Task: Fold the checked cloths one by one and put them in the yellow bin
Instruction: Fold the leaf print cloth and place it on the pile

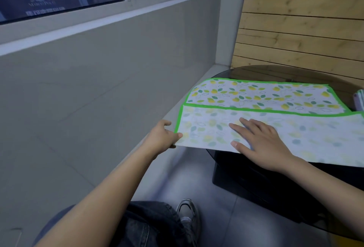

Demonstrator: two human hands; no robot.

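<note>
Cloth [262, 97] lies spread on the round glass worktop [256, 72], leaf-printed with green edging, its near half folded back pale side up and hanging past the rim. Left hand [161, 138] pinches the cloth's near-left corner; right hand [260, 140] presses flat on the fold, fingers spread. Beyond the cloth's right end, a striped bundle [360, 99] pokes in. Below the cloth: jeans [149, 225], a shoe [187, 215].
</note>
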